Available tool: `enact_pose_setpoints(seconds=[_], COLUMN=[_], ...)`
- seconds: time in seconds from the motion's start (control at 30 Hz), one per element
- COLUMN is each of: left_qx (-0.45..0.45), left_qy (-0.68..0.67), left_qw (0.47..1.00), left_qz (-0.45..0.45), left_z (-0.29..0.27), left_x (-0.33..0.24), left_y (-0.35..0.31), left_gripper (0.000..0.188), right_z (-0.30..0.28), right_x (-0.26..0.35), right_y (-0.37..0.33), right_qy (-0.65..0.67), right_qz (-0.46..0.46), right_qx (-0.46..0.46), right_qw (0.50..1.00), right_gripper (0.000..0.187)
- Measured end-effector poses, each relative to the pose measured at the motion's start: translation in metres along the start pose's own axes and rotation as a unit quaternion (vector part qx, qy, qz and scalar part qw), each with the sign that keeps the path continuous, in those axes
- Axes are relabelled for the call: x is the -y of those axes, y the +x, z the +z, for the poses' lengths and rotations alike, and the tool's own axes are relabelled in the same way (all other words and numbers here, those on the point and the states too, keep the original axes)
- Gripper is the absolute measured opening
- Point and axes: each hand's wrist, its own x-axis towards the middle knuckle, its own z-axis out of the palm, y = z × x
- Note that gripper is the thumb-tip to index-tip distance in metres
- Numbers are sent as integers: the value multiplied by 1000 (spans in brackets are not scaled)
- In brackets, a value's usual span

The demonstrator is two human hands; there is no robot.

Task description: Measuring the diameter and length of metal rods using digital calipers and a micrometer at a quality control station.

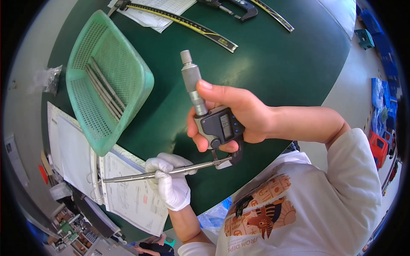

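Observation:
My right hand (232, 113), ungloved, is closed around a digital micrometer (212, 128), its thumb on the grey barrel near the ratchet end. My left hand (171, 179), in a white glove, pinches a long, slim, stepped metal shaft (139, 176). The shaft's right end lies in the micrometer's jaw opening, by the spindle tip. Whether both measuring faces touch it, I cannot tell. From there the shaft slopes down to the left, with its far end over an open ring binder (128, 200).
On the green table (273, 64), a pale green plastic basket (145, 81) holds several metal shafts (104, 91). Beyond it lie papers (158, 17), a caliper (183, 21), another micrometer (243, 8) and a second scale bar (275, 16). A clear plastic bag (53, 79) sits at the left edge.

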Motion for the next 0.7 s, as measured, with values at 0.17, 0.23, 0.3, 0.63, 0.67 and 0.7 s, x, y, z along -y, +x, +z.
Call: enact_pose_setpoints(seconds=[0.17,0.23,0.3,0.63,0.67,0.7], left_qx=[-22,-19,-17,6,6,2], left_qy=[13,10,9,3,3,5], left_qw=[1000,1000,1000,1000,1000,1000], left_qz=[7,3,5,-11,-10,-12], left_z=[2,1,0,1,1,2], left_x=[0,-1,0,2,2,3], left_y=[-2,-2,-3,-3,-3,-3], left_gripper=[28,28,28,27,27,27], right_z=[0,0,1,1,2,3], right_x=[-1,-3,-3,-2,-1,-1], right_y=[1,2,2,1,1,0], right_qy=[-6,-2,-6,34,25,16], right_qz=[-11,-14,-18,-10,-10,-10], right_qx=[10,20,23,36,30,23], right_qw=[1000,1000,1000,999,999,1000], right_gripper=[64,64,65,69,69,68])
